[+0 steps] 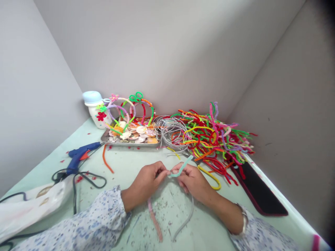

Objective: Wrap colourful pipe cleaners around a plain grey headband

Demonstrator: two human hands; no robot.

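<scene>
My left hand and my right hand meet above the table, both closed with fingertips pinched close together. A light blue pipe cleaner runs from between the fingertips up across my right fingers, its end sticking up free. From beneath my right hand a bare grey wire curves down toward the table. Below my left hand hangs a strip covered in pink pipe cleaner. Whether the strip and the wire are one piece is hidden by my fingers.
A tray of seashells stands at the back with pipe-cleaner headbands, beside a white jar. Coiled wire and a pipe-cleaner heap lie right. A blue glue gun with its cord lies left; a black pad lies right.
</scene>
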